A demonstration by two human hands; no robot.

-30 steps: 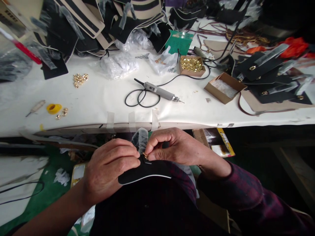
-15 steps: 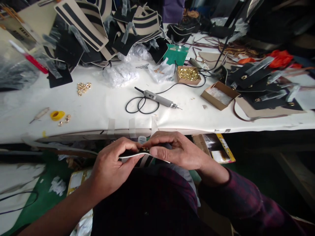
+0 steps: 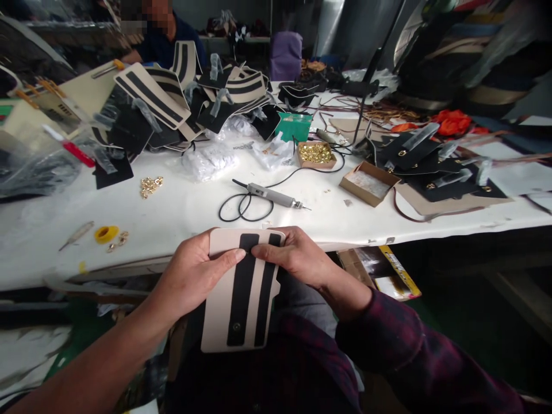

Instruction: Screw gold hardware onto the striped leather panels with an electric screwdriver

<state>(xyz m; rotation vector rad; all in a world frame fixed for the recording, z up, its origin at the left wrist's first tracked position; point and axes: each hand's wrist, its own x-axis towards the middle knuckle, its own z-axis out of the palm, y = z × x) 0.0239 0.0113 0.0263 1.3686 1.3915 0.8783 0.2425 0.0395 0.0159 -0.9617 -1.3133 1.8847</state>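
A beige panel (image 3: 215, 310) with two black stripes is held upright in front of my body, its striped face toward me. My left hand (image 3: 194, 270) grips its upper left part, the thumb on the face near the left black stripe. At the upper right, my right hand (image 3: 297, 253) grips the panel, its thumb close to the other thumb. Both hands' fingers are mostly hidden behind the panel. A small round metal piece (image 3: 236, 326) sits low on the left stripe.
On the white table (image 3: 194, 207) lie a grey corded tool (image 3: 276, 196), a yellow tape roll (image 3: 106, 233) and small gold fittings (image 3: 150, 187). Behind are a box of gold pieces (image 3: 317, 154), an open carton (image 3: 370, 184) and piled panels (image 3: 150, 98). A person (image 3: 176, 40) is at the back left.
The panel has turned from nearly edge-on to show its striped face. Both hands have shifted around its upper part, thumbs now on that face. The view has tilted up, showing a person behind.
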